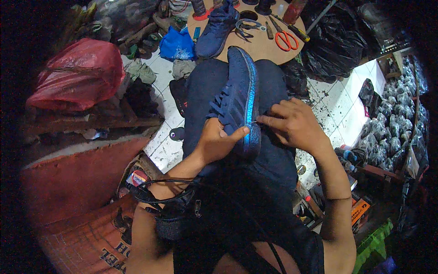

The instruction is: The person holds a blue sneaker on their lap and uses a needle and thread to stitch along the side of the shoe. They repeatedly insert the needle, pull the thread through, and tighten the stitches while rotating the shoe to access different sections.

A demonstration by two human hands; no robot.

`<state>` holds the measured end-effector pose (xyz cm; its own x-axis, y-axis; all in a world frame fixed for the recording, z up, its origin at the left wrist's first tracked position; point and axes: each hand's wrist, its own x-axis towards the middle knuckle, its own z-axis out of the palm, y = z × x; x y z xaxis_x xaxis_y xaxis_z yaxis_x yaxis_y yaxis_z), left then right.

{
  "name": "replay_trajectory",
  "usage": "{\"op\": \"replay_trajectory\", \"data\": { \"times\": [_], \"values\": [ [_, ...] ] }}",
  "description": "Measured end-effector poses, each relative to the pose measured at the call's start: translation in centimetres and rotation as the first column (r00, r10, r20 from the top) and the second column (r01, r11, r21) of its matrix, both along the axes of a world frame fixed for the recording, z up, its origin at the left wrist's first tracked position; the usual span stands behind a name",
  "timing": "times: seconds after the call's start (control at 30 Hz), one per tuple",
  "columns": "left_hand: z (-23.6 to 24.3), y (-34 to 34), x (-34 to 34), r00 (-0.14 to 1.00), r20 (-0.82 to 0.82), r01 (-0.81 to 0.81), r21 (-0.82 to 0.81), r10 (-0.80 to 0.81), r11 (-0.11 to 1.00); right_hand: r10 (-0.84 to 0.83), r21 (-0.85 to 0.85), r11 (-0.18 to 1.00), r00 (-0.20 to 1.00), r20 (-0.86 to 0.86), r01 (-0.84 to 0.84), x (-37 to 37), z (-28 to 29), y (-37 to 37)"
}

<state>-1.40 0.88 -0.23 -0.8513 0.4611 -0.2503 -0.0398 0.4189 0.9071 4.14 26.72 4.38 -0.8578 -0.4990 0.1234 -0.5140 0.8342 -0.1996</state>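
A dark blue sneaker (236, 98) lies tilted on its side across my lap, toe pointing away from me and the bright blue band of its sole facing right. My left hand (218, 140) grips it near the heel, with the thumb pressed on the sole's edge and the fingers inside or behind the upper. Close to the sole's right side, my right hand (292, 122) is closed in a pinch. A thin pale line shows between its fingertips and the sole, too small to name. The second dark blue sneaker (216, 32) rests at the round table's edge.
On the round wooden table (269, 52) are orange-handled scissors (286, 41), a screwdriver-like tool (301, 34) and thread spools (199, 9). A blue bag (177, 43) and a red plastic bag (80, 73) stand left. Black plastic (335, 43) and several wrapped bundles (388, 123) lie right.
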Motion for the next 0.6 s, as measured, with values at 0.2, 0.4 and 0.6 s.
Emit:
{"op": "replay_trajectory", "data": {
  "times": [0.2, 0.4, 0.6],
  "values": [
    [0.6, 0.2, 0.1, 1.0, 0.018, -0.02, -0.038, 0.021, 0.999, 0.024, 0.01, 1.0, 1.0, -0.001, -0.024, -0.1, 0.5, -0.4],
    [1.6, 0.1, -0.3, 0.987, 0.158, 0.021, -0.037, -0.015, 0.999, 0.065, -0.313, 0.949, 0.951, 0.303, 0.035, -2.0, -0.4, 0.7],
    [-0.5, 0.0, -0.7, 0.953, 0.293, 0.006, 0.242, -0.079, 0.97, 0.108, -0.369, 0.928, 0.985, 0.136, -0.051, -1.9, -1.0, 0.5]
  ]
}}
